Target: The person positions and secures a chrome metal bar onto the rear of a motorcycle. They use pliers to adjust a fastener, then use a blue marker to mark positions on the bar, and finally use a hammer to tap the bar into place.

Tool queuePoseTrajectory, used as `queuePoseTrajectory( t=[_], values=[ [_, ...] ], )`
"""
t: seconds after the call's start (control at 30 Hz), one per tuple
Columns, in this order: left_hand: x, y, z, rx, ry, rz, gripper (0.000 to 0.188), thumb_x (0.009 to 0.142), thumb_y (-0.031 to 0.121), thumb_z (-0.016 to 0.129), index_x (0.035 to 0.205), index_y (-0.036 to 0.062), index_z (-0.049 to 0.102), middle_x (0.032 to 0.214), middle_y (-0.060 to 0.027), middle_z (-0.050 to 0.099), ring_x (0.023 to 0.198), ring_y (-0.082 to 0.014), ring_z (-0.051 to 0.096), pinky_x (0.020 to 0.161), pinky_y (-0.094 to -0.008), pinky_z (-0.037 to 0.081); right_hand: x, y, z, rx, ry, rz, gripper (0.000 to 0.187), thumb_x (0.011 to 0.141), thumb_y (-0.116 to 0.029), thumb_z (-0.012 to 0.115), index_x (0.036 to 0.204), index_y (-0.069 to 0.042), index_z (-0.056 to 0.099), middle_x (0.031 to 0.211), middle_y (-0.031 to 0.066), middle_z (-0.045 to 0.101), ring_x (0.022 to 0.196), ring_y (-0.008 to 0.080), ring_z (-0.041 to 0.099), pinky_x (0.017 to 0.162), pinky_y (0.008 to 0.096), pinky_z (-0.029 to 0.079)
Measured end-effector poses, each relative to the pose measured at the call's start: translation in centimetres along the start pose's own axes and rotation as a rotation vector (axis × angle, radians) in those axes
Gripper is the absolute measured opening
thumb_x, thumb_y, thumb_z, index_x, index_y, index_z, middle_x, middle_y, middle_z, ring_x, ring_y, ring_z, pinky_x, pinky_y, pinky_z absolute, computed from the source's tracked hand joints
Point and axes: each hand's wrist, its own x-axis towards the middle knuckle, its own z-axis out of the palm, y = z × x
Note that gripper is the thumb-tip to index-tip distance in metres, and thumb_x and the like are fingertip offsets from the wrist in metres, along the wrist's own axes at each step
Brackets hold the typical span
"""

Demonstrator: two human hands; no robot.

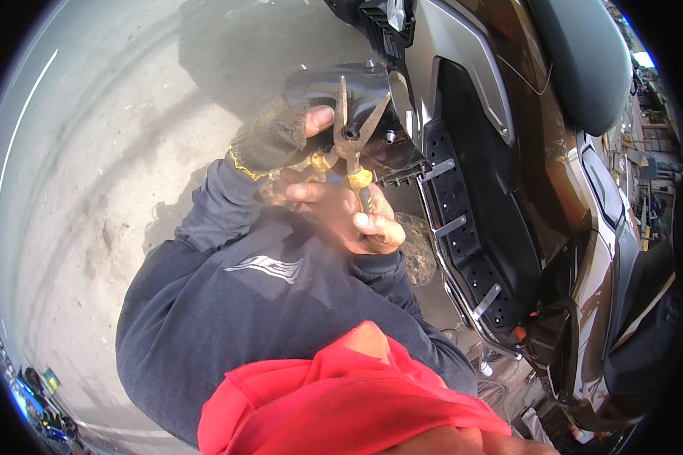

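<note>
A pair of worn metal snips (348,145) with yellow grips is in my right hand (360,220), its fingers bent around the handles. The two blades stand apart, pointing away from me over a glossy black panel (305,89). My left hand (277,133), in a dark work glove with a yellow cuff edge, grips the panel's left side. Its bare thumb lies on top, while the other fingers are hidden. Small metal studs or bolts (390,136) stick out of the panel. Whether the blades touch it, I cannot tell.
On the right stands a brown and silver scooter (569,174) with a grey seat (588,64). A metal side bar (440,243) runs along its black footboard (470,174). Concrete floor (152,98) spreads out to the left. A mottled brown object (417,254) shows beside my right forearm.
</note>
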Motion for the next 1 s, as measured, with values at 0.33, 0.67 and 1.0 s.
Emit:
queuePoseTrajectory(
  t=[0.33,0.67,1.0],
  values=[
    [-0.2,-3.7,-3.2,0.744,-0.084,0.354,0.045,0.095,0.01,0.07,0.137,0.0056,0.056,0.12,-0.0092,0.068,0.103,-0.0219,0.067,0.09,-0.0353,0.056,0.0,-1.1,-0.1,0.141,-0.148,-0.019,0.03,0.1,-0.039,0.057,0.107,-0.009,0.061,0.133,0.035,0.057,0.137,0.0561,0.045,0.109,0.067,0.035],
    [-1.9,-1.3,0.1,0.252,0.102,-0.072,0.036,0.097,0.013,0.07,0.13,0.0012,0.062,0.118,-0.0099,0.07,0.1,-0.0168,0.068,0.085,-0.0295,0.057,-1.6,-2.6,0.8,-0.014,-0.118,-0.109,0.054,0.103,-0.041,0.057,0.131,0.005,0.052,0.143,0.0281,0.048,0.136,0.0434,0.05,0.106,0.0573,0.047],
    [-0.5,0.4,0.3,0.26,0.03,-0.137,0.061,0.095,0.036,0.073,0.144,0.0048,0.054,0.135,-0.0121,0.063,0.117,-0.0221,0.063,0.103,-0.0377,0.05,-0.9,-2.1,0.4,-0.145,0.106,-0.03,0.064,0.104,-0.037,0.057,0.148,0.007,0.041,0.15,0.0299,0.046,0.139,0.038,0.051,0.105,0.0506,0.051]
  ],
)
